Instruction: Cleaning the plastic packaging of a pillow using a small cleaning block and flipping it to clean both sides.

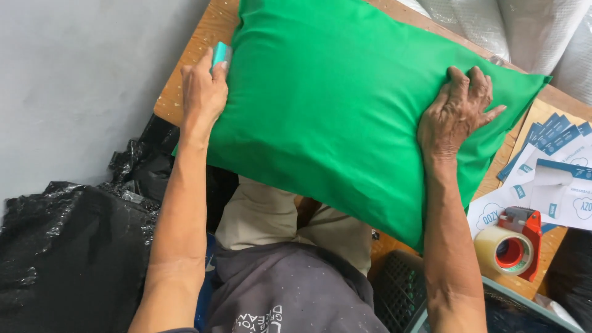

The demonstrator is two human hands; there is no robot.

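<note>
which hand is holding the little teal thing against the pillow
The left hand, at the green pillow's left edge, grips the small teal object. The right hand only presses flat on the fabric.

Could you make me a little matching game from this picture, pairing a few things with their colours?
Things:
1. pillow
2. tape dispenser
3. plastic bag
4. table

Colours:
A. black
B. light brown wood
C. green
D. red

Pairs: 1-C, 2-D, 3-A, 4-B
</note>
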